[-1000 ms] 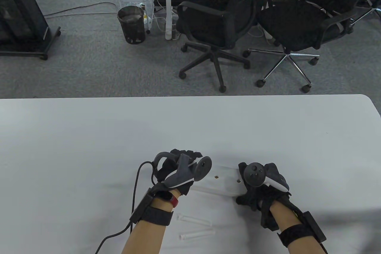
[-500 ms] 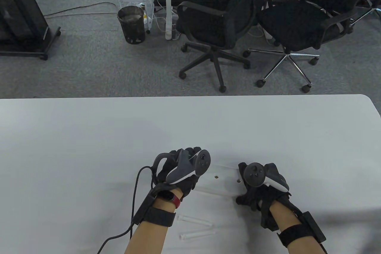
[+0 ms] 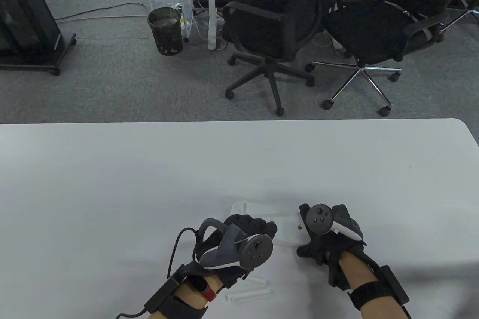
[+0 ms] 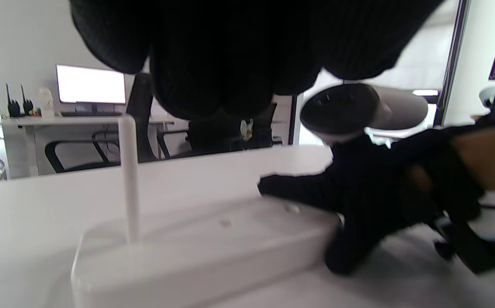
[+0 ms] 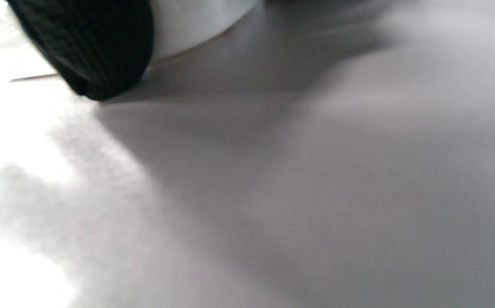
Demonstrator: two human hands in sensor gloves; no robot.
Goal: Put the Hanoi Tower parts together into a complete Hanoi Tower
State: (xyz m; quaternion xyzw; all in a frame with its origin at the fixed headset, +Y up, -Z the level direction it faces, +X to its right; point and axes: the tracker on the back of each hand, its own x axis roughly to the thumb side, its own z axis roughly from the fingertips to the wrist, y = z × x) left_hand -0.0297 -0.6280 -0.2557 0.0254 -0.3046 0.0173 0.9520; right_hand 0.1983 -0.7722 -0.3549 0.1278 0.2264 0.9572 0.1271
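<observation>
L hand (image 3: 243,238): pulled back near, grip state can't tell.
Peg (image 4: 128,179): now upright in base (image 4: 196,252), left hole.
R hand (image 3: 325,236): kept holding base's right end.

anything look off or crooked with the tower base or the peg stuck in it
Nothing stands out. One white peg stands upright at the left end of the white base, which lies flat on the table. Its other two holes are empty, and two pegs lie loose near the left hand.

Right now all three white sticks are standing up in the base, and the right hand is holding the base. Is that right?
Not quite. The left wrist view shows only one stick standing in the base; two holes are empty. The right hand does hold the base.
</observation>
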